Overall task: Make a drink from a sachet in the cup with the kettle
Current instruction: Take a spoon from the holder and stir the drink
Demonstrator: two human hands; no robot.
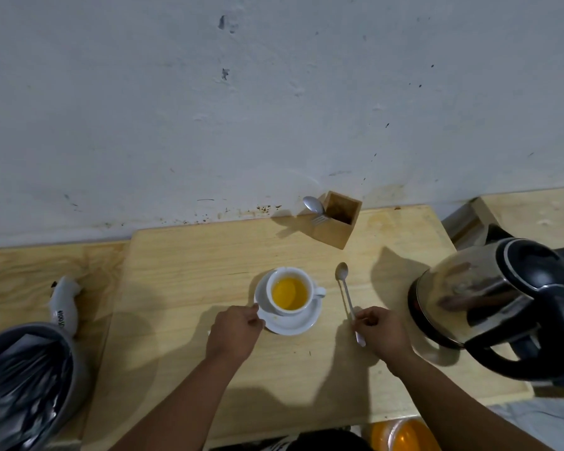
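At the near left edge stands a grey bowl filled with dark sachets, and just beyond it a crumpled white sachet lies on the wooden tabletop. Toward the middle, the left hand pinches the near-left rim of a white saucer. On the saucer sits the white cup, holding yellow-orange liquid. Far behind, against the wall, a wooden holder carries a spoon and fork. Right of the cup, the right hand pinches the handle of a long spoon, bowl pointing away. At the far right stands the steel kettle with its black lid and handle.
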